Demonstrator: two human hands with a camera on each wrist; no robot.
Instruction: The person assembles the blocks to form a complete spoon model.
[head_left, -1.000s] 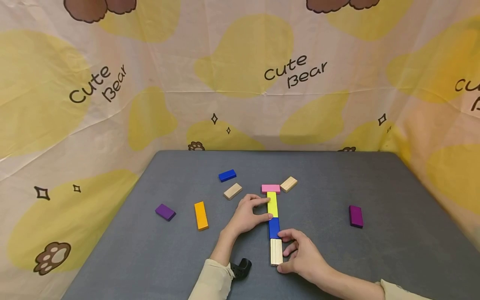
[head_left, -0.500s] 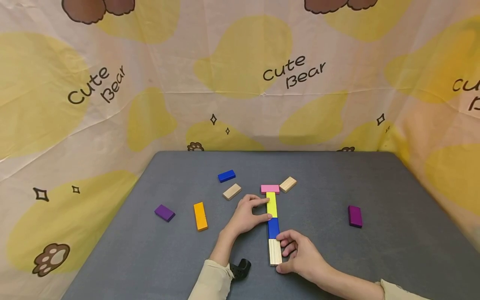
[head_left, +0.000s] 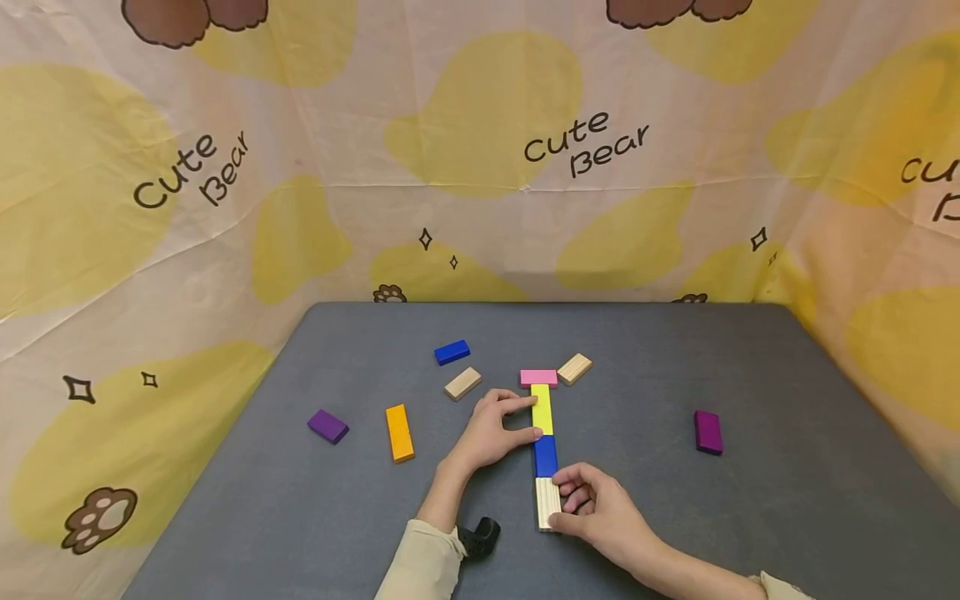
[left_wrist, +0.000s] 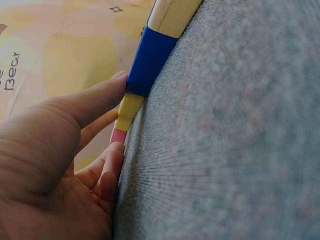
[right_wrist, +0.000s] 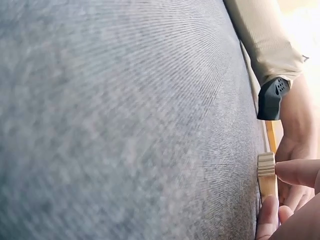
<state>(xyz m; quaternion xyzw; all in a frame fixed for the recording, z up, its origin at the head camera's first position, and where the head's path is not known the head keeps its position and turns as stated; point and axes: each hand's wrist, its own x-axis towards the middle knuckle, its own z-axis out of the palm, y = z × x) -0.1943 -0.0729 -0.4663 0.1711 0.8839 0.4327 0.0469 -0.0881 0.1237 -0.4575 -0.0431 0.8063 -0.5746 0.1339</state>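
Note:
A row of flat blocks runs toward me in the head view: a yellow block (head_left: 542, 414), a blue block (head_left: 545, 457) and a plain wooden block (head_left: 547, 498), set end to end. A pink block (head_left: 538, 378) lies crosswise at the far end. My left hand (head_left: 491, 429) rests its index fingertip and thumb on the yellow block's left edge, the thumb near the blue joint. My right hand (head_left: 607, 512) holds the wooden block, index finger at its far right corner and thumb on its near end (right_wrist: 266, 160). Its other fingers are curled beside the block.
Around the row on the grey table (head_left: 630, 333) lie a blue block (head_left: 452, 352), two wooden blocks (head_left: 462, 384) (head_left: 574, 368), an orange block (head_left: 400, 433) and two purple blocks (head_left: 328, 426) (head_left: 708, 432). A patterned cloth (head_left: 480, 125) hangs behind.
My right thumb has shifted slightly forward onto the wooden block's near end. The left hand keeps its place on the yellow block, and the row still lies in line.

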